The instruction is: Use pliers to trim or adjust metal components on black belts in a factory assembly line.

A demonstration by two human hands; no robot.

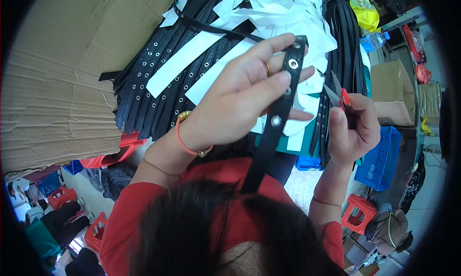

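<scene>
My left hand [235, 96] pinches a black belt [272, 140] between thumb and fingers. Metal eyelets run along the raised end of this belt, and its other end hangs down toward my chest. To the right, my right hand [355, 129] is closed around small scissors [344, 98] with red handles. Their blades are parted and point up and to the left, apart from the belt. Beyond both hands lies a pile of black belts with eyelets [149, 79]. White paper strips [269, 12] lie scattered over that pile.
A large cardboard sheet [62, 84] covers the left side. At the right are a cardboard box [394, 91], a blue plastic basket [382, 161], a water bottle [374, 41] and a yellow bag [363, 12]. Red stools [359, 212] and other people are farther off.
</scene>
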